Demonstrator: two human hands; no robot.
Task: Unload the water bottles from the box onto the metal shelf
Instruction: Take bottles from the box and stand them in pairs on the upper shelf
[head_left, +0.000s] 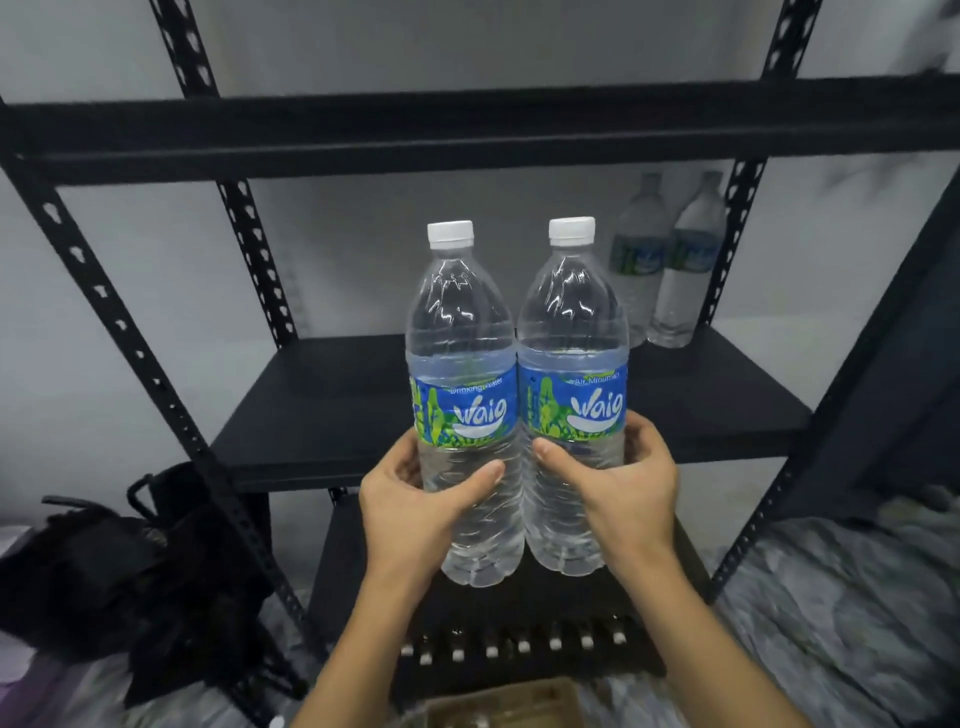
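From my remote seat I see both hands raised in front of the metal shelf (322, 410), each with one water bottle. The left hand (415, 501) grips the left bottle (465, 395) low on its body: the thumb lies across the clear ribbed part under the label, and the other fingers are curled around the far side. The right hand (621, 491) holds the right bottle (571, 384) in the same way, thumb in front, fingers wrapped behind and just touching the lower edge of the label.

The two bottles are upright, side by side, with their bodies touching. Both are full, with white caps on. They are in the air in front of the middle board of the shelf, not standing on it.

At the back right of this board stands a rear bottle (638, 260) and just beside it a corner bottle (688, 260), close to the back post - both are upright.

The box (511, 701) is at the bottom edge of the view, between the forearms; it is brown and open, and what is inside I cannot tell. On the lowest board there is a row of small dark items (519, 644) with pale tips - maybe bottles, but the picture is too blurred. A black bag (104, 571) lies on the floor at the left of the shelf.
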